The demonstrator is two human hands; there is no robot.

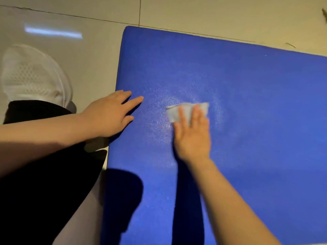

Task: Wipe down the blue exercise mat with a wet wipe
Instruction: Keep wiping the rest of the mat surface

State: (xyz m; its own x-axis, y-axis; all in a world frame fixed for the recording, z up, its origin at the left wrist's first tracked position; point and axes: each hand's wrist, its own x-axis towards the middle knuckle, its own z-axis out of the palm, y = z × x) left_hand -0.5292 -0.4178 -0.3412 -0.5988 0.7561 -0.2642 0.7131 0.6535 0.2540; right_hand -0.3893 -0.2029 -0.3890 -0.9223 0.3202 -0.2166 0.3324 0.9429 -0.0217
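Black-clad leg (40, 183) occupies the lower left of the frame, white shoe (33, 75) above it on the tiled floor (88, 64). Left hand (108, 115) rests flat, fingers straight, on the blue mat (256, 103) edge at centre. Right hand (192, 137), fingers extended, presses the wet wipe (187, 110) onto the mat, centre frame.

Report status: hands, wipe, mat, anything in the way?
Right hand flat, pressing wet wipe on blue mat. Left hand open, bracing mat's left edge. Damp sheen around the wipe. Nothing in the way.
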